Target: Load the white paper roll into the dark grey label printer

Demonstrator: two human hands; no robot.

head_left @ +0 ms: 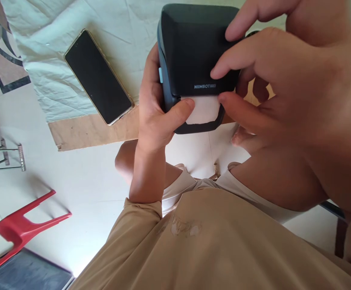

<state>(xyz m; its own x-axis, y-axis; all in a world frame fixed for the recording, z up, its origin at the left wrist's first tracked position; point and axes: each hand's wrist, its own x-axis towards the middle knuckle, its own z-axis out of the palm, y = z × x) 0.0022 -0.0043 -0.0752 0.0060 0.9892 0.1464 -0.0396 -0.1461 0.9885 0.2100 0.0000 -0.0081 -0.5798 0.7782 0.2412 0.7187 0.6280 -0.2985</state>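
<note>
A black label printer (198,48) marked NIIMBOT is held up over the table's near edge. My left hand (155,117) is wrapped round its left side, with the thumb on the white label paper (204,110) at its front. The fingers of my right hand (263,72) are apart; fingertips rest against or just over the black lid, and the thumb tip is by the paper's upper right corner. Whether that thumb presses the paper I cannot tell. A light-blue button (160,75) shows on the printer's left side.
A smartphone (98,76) with a dark screen lies on the pale green cloth (48,64) to the left. The cloth leaves a wooden table edge (93,131) bare. A red plastic chair (18,229) stands at lower left, near a metal stand (12,155).
</note>
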